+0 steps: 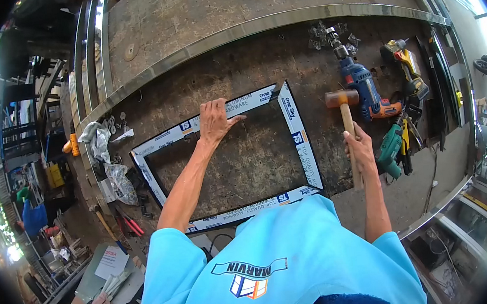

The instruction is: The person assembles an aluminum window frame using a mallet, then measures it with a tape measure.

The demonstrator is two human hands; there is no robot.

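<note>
A four-sided aluminum frame (pixel 301 140) with white printed protective film lies flat on the wooden workbench (pixel 223 180). My left hand (pixel 214 121) grips its far bar, with the fingers curled over the outer edge and the thumb stretched along the inner side. At the far right corner the two bars meet at an angle, with a dark gap showing at the joint. To the right of the frame, my right hand (pixel 362 151) is wrapped around the wooden handle of a mallet (pixel 342 98). The mallet's reddish-brown head is raised beside the frame, apart from it.
A blue drill (pixel 360 85), a yellow-red power tool (pixel 405 63) and a green power tool (pixel 392 150) lie to the right. Plastic bags (pixel 120 184) and red-handled pliers (pixel 130 222) are at the left. A long metal rail (pixel 255 26) crosses the bench's far side.
</note>
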